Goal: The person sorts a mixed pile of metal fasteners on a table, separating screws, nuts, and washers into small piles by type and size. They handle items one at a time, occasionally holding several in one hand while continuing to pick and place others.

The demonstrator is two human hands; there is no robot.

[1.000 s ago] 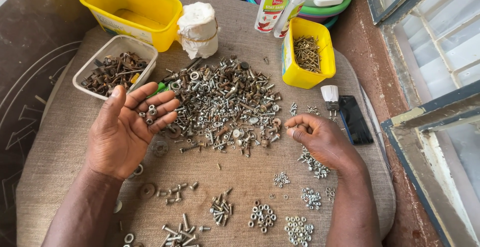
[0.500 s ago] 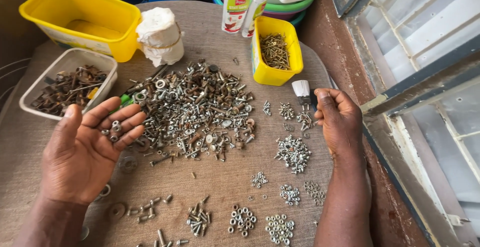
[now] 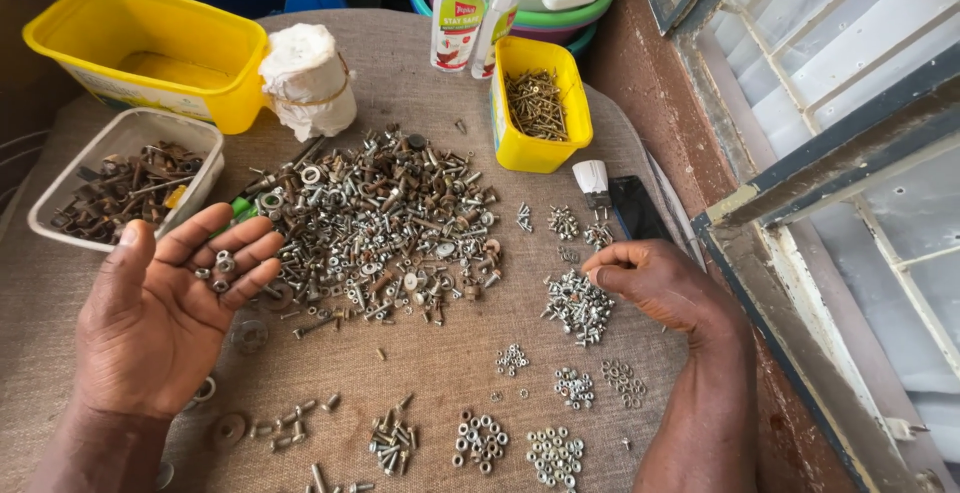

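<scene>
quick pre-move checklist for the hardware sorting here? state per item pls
1. Left hand palm up, a few nuts resting on its fingers: ok.
2. Right hand fingertips pinched over the small pile; whether they hold a piece: cannot tell.
3. Main heap apart from the sorted groups: ok.
4. Sorted groups near the front edge, e.g. washers, kept separate from each other: ok.
5. Small yellow tub of screws upright, within the right hand's side: ok.
6. Clear tray of rusty parts upright beside the left hand: ok.
</scene>
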